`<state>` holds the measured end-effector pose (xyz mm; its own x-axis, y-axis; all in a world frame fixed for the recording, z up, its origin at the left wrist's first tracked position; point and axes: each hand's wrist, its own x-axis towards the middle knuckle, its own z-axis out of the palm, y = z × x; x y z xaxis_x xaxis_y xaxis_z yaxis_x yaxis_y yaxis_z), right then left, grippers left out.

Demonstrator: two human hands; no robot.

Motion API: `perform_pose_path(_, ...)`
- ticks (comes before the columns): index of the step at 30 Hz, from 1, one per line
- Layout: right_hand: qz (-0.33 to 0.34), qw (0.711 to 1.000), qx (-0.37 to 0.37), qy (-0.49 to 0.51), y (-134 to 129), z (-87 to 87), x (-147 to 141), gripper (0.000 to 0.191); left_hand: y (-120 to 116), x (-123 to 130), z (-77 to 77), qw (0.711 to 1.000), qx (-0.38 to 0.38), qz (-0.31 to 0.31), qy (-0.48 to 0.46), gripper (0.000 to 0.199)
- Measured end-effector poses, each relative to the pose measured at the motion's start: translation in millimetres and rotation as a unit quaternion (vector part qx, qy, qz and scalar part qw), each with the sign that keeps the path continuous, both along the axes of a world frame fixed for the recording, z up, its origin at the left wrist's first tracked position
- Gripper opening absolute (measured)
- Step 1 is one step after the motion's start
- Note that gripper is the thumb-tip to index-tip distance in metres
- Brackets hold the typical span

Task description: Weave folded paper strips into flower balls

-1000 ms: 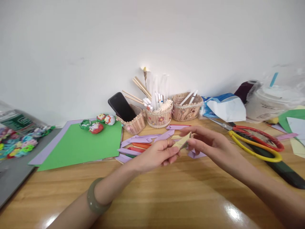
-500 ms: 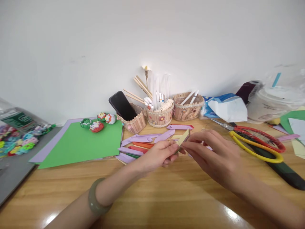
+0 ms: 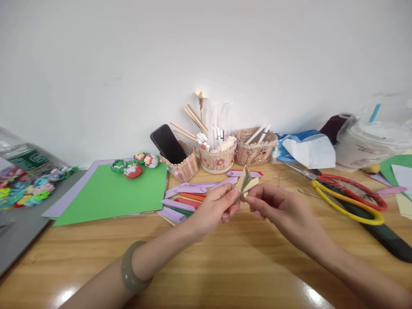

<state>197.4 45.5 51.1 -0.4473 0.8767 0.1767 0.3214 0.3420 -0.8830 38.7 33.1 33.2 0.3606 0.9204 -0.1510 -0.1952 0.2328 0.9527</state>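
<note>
Between my two hands is a small folded paper piece [image 3: 246, 180], pale yellow outside with red and green layers showing, its flaps fanned apart. My left hand [image 3: 221, 201] is closed, pinching its lower left part between thumb and fingers. Thumb and fingertips of my right hand [image 3: 273, 204] are pinched together at the lower right of the same piece; the exact contact is partly hidden. Just behind and left of my left hand lie folded paper strips [image 3: 180, 203] in purple, red, orange and green.
Green paper sheets [image 3: 109, 197] and small paper balls [image 3: 133, 171] lie left. A phone [image 3: 169, 143] leans in one of several wooden-stick baskets [image 3: 219, 159] by the wall. Scissors [image 3: 349, 206], a tissue pack [image 3: 302, 143] and a plastic cup [image 3: 367, 141] stand right.
The folded paper has spread from a narrow flat strip into fanned flaps showing coloured layers. My right hand has shifted slightly down, its fingers now lower on the piece.
</note>
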Motion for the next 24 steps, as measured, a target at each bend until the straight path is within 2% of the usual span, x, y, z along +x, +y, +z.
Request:
perform_pose_path(2, 0.0, 0.997, -0.079, 0.016, 2.0, 2.6, 0.5, 0.03, 0.3, -0.5, -0.6, 1.0, -0.004, -0.002, -0.014, 0.032)
perform_pose_path(4, -0.008, 0.992, -0.125, 0.022, 3.0, 2.6, 0.7, 0.032, 0.4, -1.1, -0.8, 1.0, -0.009, -0.009, -0.027, 0.031)
perform_pose_path(9, -0.04, 0.988, -0.136, 0.058, 2.3, 0.9, -1.4, 0.028, -0.4, -1.4, -0.3, 0.998, -0.015, -0.024, -0.051, 0.03)
perform_pose_path(12, 0.012, 0.981, -0.154, 0.121, 2.6, -0.9, -1.5, 0.028, -1.9, -0.4, -1.2, 0.997, -0.025, -0.042, -0.056, 0.03)
perform_pose_path(16, 0.095, 0.958, -0.183, 0.2, 3.3, -4.1, 0.0, 0.021, -4.4, 1.2, -1.2, 0.991, -0.05, -0.097, -0.08, 0.031)
perform_pose_path(20, 0.147, 0.951, -0.185, 0.201, 3.9, -1.3, 0.3, 0.022, -6.5, 0.7, 0.2, 0.984, -0.075, -0.133, -0.089, 0.033)
perform_pose_path(24, 0.161, 0.948, -0.206, 0.182, 5.6, 3.8, 0.5, 0.02, -7.4, -0.9, -0.9, 0.982, -0.071, -0.156, -0.078, 0.037)
